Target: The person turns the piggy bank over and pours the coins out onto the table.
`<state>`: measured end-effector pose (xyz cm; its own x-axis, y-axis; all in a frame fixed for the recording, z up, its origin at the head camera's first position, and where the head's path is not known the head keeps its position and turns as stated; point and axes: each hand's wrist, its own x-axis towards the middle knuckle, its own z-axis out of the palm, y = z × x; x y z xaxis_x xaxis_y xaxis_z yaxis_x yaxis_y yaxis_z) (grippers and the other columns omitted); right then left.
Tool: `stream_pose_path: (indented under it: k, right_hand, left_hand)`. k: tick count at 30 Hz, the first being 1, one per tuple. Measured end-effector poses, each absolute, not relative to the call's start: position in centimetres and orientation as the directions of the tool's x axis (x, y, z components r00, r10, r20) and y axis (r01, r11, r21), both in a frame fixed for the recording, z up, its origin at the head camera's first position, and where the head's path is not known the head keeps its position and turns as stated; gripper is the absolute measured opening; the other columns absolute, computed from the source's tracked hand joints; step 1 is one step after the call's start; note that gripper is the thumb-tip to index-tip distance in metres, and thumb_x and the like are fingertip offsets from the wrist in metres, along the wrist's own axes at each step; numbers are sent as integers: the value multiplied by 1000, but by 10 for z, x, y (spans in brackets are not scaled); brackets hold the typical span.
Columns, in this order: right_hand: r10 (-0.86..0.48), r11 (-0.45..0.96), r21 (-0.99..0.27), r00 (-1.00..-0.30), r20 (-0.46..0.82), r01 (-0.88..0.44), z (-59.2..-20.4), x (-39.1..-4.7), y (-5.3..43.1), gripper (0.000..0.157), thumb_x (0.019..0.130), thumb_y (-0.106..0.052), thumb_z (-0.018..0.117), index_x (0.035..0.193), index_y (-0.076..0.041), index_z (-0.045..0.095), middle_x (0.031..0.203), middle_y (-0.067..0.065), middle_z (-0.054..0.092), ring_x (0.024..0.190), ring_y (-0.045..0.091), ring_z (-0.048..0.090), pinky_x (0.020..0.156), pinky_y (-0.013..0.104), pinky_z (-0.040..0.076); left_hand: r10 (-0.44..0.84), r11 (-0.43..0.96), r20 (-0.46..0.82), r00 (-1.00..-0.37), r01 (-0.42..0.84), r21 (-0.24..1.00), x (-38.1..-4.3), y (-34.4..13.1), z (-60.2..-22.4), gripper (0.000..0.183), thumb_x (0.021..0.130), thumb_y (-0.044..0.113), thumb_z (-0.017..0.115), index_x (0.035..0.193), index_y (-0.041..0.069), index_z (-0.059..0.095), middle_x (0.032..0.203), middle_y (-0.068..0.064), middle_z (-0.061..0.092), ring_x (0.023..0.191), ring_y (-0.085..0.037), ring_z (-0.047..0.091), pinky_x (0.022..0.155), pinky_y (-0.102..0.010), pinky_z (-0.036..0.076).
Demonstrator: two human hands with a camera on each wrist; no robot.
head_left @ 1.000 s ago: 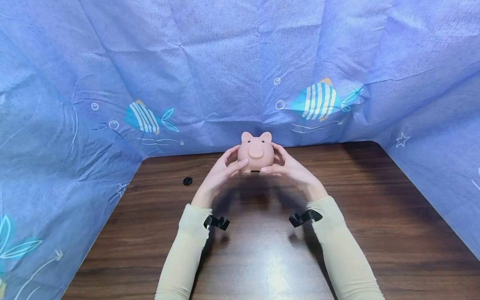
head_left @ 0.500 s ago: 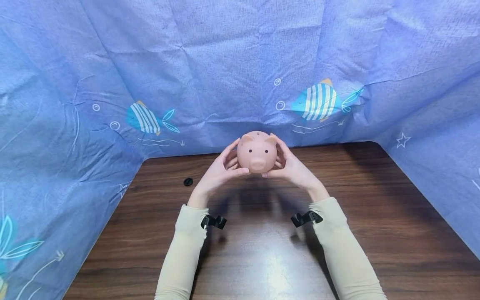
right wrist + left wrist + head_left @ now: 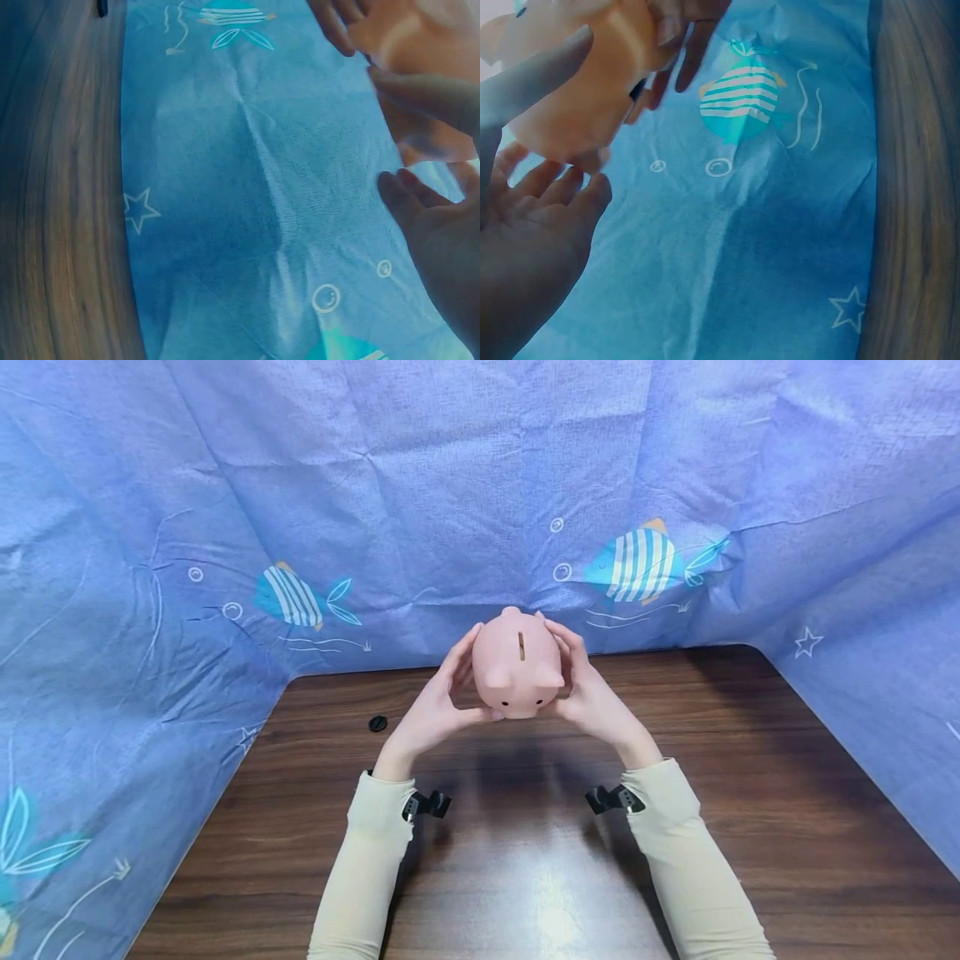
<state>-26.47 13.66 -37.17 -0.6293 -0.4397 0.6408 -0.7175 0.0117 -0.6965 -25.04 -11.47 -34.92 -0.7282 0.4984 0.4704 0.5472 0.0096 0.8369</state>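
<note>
A pink piggy bank (image 3: 504,652) is held up over the far part of the table, its coin slot and ears tilted toward the head camera. My left hand (image 3: 431,710) grips its left side, thumb low at the front and fingers curved behind. On the other side my right hand (image 3: 600,706) holds it in much the same way. The left wrist view shows the piggy bank (image 3: 570,112) from below, with a dark spot on its underside. In the right wrist view the piggy bank (image 3: 435,45) is partly cut off by the frame's edge.
A small round black plug (image 3: 377,723) lies on the brown wooden table (image 3: 750,793), left of my left hand. Blue cloth (image 3: 450,485) printed with fish hangs behind the table and on both sides. Black wrist cameras (image 3: 427,804) stick out from the sleeves.
The piggy bank has tipped forward in both hands: its face has turned down, and the top with the coin slot has come into view. The black plug stays where it lies.
</note>
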Motion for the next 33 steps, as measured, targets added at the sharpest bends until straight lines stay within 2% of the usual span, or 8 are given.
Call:
stream_pose_path:
  k: [3,8,13,16,20,23,28,33]
  right_hand:
    - [-418,61,-584,-552,721,-809,-372,-264,136,103,74,32,65,153,-17,21,168,8,16,147,24,32,108,26,41]
    - [-389,123,-441,-452,803,-889,-373,-267,135,102,71,35,63,152,-15,25,164,16,23,150,30,26,117,34,32]
    - [-386,140,-481,-495,778,-866,-376,-268,135,103,68,34,66,151,-12,26,164,17,25,145,22,35,112,28,37]
    - [-389,142,-521,-531,752,-842,-376,-266,134,100,70,33,67,151,-9,25,164,19,23,139,24,41,108,30,41]
    - [-397,140,-556,-561,727,-819,-364,-253,131,91,75,32,65,148,-2,23,161,25,22,138,26,41,107,50,42]
    - [-400,140,-574,-577,713,-807,-357,-246,129,85,77,31,64,146,2,23,160,27,23,138,21,41,106,52,42]
    - [-402,143,-594,-595,696,-792,-359,-246,129,86,77,29,65,146,1,23,160,27,23,139,17,38,108,28,41]
    - [-405,145,-622,-620,672,-769,-363,-250,129,89,77,28,67,148,-1,22,161,26,23,137,20,41,101,20,45]
  left_hand:
    - [483,47,509,-713,601,797,-249,-114,-350,108,77,-17,78,162,13,18,165,-6,24,149,-22,29,119,-38,29]
    - [461,76,543,-702,641,763,-257,-113,-361,110,76,-17,78,162,20,19,165,-2,26,148,-19,30,120,-36,28]
    - [460,86,539,-705,640,764,-262,-114,-368,110,78,-12,80,161,29,20,163,2,30,146,-17,34,118,-37,32]
    - [464,105,520,-717,628,771,-264,-114,-370,110,79,-9,81,161,32,19,163,2,30,146,-16,33,117,-39,32]
    - [462,131,494,-736,608,783,-265,-115,-372,110,81,-6,82,160,36,18,162,1,32,145,-15,36,117,-40,33]
    - [461,142,477,-749,592,793,-266,-115,-373,110,81,-5,81,161,34,17,162,0,32,145,-17,36,117,-41,33]
    - [461,148,443,-769,559,816,-266,-114,-372,109,81,-9,79,162,24,14,163,-5,29,146,-21,34,118,-42,31]
    - [466,150,432,-772,550,822,-264,-113,-369,107,81,-11,78,162,14,13,162,-13,30,143,-29,38,117,-46,33]
